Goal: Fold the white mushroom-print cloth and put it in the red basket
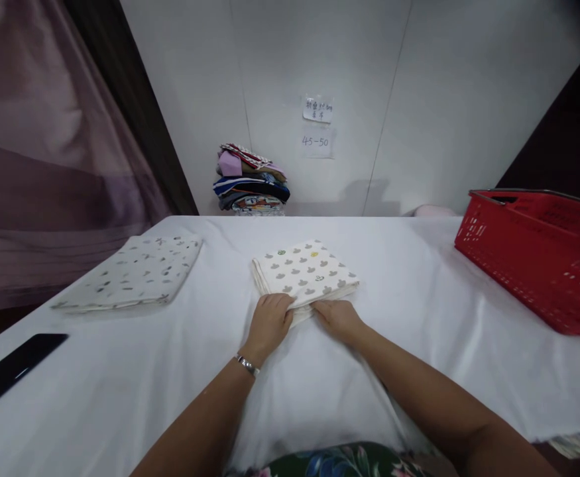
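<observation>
A folded cream cloth [302, 268] printed with small grey shapes lies in the middle of the white-covered table, its layers showing along the near and left edges. My left hand [271, 321] grips the near edge, fingers on top. Close beside it, my right hand [338, 319] holds the same edge, with some fingers tucked beneath the upper layers and out of sight. Farther left lies a second folded white cloth [140, 271] with a scattered dark pattern, apart from both hands.
A red plastic basket [533, 255] stands on the right. Several folded fabrics form a stack [251, 179] against the back wall. At the left front edge lies a flat black object [16, 371]. Paper signs [318, 126] hang on the wall; a curtain [56, 152] drapes at left.
</observation>
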Available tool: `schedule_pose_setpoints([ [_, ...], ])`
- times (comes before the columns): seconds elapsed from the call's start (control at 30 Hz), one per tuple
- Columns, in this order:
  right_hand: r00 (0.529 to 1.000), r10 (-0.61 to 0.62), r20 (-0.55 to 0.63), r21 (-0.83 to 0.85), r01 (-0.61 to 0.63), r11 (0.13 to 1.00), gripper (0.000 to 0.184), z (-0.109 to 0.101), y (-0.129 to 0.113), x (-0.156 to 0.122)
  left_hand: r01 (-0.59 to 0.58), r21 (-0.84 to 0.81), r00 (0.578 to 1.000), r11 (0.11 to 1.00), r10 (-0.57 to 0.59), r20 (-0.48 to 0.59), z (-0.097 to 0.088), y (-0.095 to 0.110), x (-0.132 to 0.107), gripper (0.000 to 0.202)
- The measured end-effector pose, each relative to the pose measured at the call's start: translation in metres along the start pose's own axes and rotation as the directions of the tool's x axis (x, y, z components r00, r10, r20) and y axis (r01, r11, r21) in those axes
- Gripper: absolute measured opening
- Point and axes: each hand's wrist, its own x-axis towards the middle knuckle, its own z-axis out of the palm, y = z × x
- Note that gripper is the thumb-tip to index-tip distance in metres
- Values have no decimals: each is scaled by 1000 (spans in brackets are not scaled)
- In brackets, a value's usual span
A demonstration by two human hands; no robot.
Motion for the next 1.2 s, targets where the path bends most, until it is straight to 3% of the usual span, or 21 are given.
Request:
schedule_pose_setpoints([
  [0.17, 998, -69, 12, 133, 67, 989, 33, 1, 7, -4, 7, -7, 999, 1000, -7, 39, -2, 2, -1, 19],
  [0.3, 993, -73, -94, 246, 94, 965, 33, -2, 18, -8, 4, -5, 1000, 1000, -4, 31, -2, 3, -1, 21],
  [0.37, 974, 44, -221, 274, 19, 962, 34, -5, 29, -10, 6, -5, 999, 1000, -6, 33, 0, 4, -2, 22],
  [0.47, 874, 279, -398, 328, -148, 933, 35, -12, 51, -5, 16, -7, 999, 1000, -16, 36, 1, 5, -2, 22],
  [0.53, 814, 373, -445, 351, -224, 909, 38, -15, 66, 1, 18, -10, 999, 1000, -18, 40, 1, 5, -2, 23],
  [0.57, 810, 392, -437, 350, -248, 903, 39, -15, 72, 5, 19, -9, 999, 1000, -19, 43, 1, 6, -1, 23],
  [0.7, 911, 352, -215, 325, -273, 905, 45, -9, 89, 11, 34, 5, 998, 999, -35, 61, -1, 6, -3, 21],
  [0.8, 927, 362, -102, 363, -304, 881, 46, 0, 94, 6, 42, -5, 996, 999, -41, 74, -4, 7, -9, 21],
  [0.97, 921, 374, -112, 305, -327, 895, 46, -7, 93, 9, 84, -104, 993, 991, -76, 86, -18, 15, -9, 18],
  [1.1, 954, 225, -200, 225, -179, 958, 47, -23, 77, 39, 124, -138, 990, 983, -113, 85, -24, 16, 18, 29],
  [1.2, 979, 120, -166, 181, -89, 979, 51, -24, 67, 68, 169, -88, 983, 982, -162, 82, -13, 7, 34, 28],
])
